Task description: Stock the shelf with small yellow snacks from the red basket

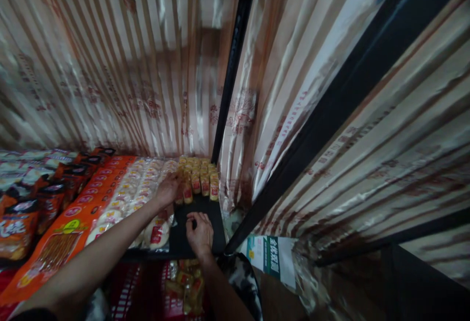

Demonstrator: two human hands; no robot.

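Note:
At the back right of the shelf, small yellow snack packets with red labels stand in rows. My left hand reaches across to the left end of these rows, its fingers closed at a small yellow packet; blur and the hand hide part of the grip. Over the bare black shelf in front of them, my right hand is loosely curled, thumb and forefinger close together, with nothing visible in it. Clear packs of round white pastries lie left of the black surface, beneath my left forearm.
Orange snack bags and darker orange-black bags fill the shelf's left. Below the front edge, a red basket holds more yellow packets. A black post and a thick black beam frame the pleated sheeting.

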